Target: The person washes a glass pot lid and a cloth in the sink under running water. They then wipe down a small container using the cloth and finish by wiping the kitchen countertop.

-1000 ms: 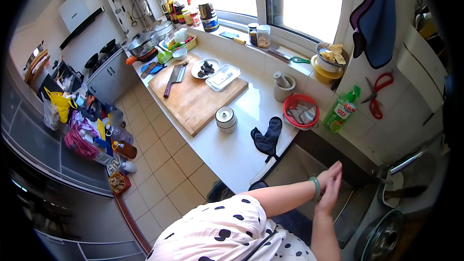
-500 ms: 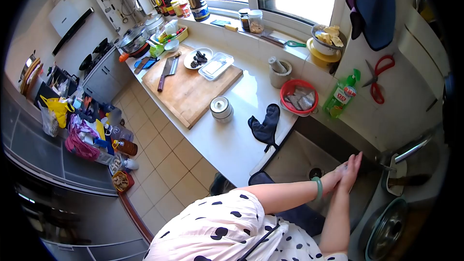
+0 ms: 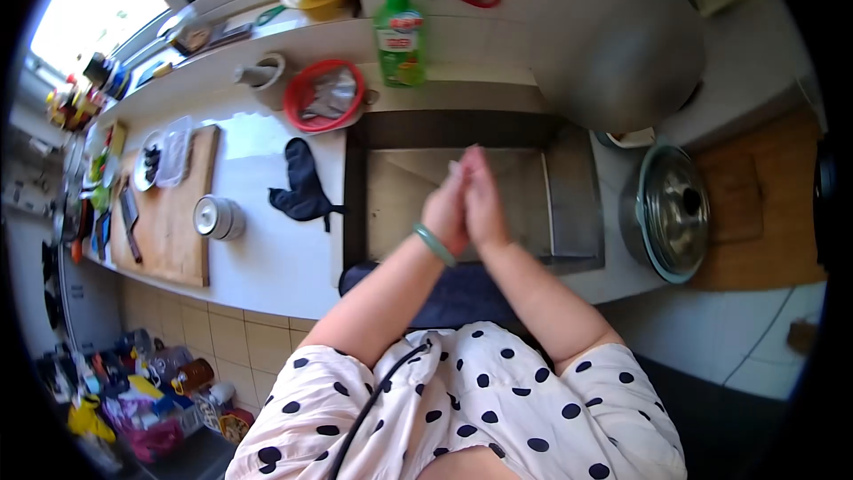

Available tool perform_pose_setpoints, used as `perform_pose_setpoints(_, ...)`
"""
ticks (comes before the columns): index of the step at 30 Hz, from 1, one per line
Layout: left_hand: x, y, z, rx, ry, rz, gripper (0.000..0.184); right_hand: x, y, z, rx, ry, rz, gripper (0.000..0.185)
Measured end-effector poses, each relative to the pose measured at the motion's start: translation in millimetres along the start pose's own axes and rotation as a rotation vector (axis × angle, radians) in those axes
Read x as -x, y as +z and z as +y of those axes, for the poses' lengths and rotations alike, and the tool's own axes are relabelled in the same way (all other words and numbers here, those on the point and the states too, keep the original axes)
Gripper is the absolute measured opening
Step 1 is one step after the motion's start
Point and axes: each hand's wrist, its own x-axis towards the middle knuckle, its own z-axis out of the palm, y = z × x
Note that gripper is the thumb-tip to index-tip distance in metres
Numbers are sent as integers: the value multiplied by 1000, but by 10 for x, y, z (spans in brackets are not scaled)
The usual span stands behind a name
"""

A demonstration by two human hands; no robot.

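Over the steel sink (image 3: 524,249), my left hand (image 3: 444,213) and my right hand (image 3: 482,200) lie palm to palm, fingers stretched out together and pointing away from me. A green bangle (image 3: 434,244) circles my left wrist. No object shows between the palms, though their inner faces are hidden and slightly blurred. Beyond them stands a green pump bottle (image 3: 401,43) behind the sink. Left of the sink, a black cloth item with straps (image 3: 304,182) lies on the white counter (image 3: 253,280).
A red basin (image 3: 291,100) holding silvery packets sits left of the bottle. Farther left are a lidded jar (image 3: 218,217) and a wooden board (image 3: 169,244) with a cleaver (image 3: 130,218). To the right stand a lidded pot (image 3: 671,213) and a blurred grey round thing (image 3: 635,62).
My view has swung right and now faces the sink squarely. Both hands remain pressed together but now sit over the middle of the sink. The blurred grey shape has come into view.
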Motion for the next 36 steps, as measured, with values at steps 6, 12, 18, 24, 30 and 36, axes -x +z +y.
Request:
perform_pose_setpoints(6, -3, -75, -127, 10, -150, 90, 51, -73, 45, 23, -79, 64, 42, 42)
perform_pose_setpoints(12, -56, 63, 132, -37, -47, 119, 50, 136, 14, 93, -35, -118, -49, 41)
perform_pose_setpoints(18, 7, 83, -25, -45, -132, 65, 56, -160, 20, -132, -177, 122, 105, 48)
perform_pose_setpoints(24, -101, -64, 55, -123, 148, 10, 50, 167, 191, -239, -336, 126, 158, 31)
perform_pose_setpoints(30, -144, 40, 57, -119, 132, 297, 57, -168, 8, -158, -758, 488, 145, 12)
perform_pose_setpoints(36, -56, 68, 171, -191, 57, 72, 55, -308, -32, -153, -794, 562, 189, 19)
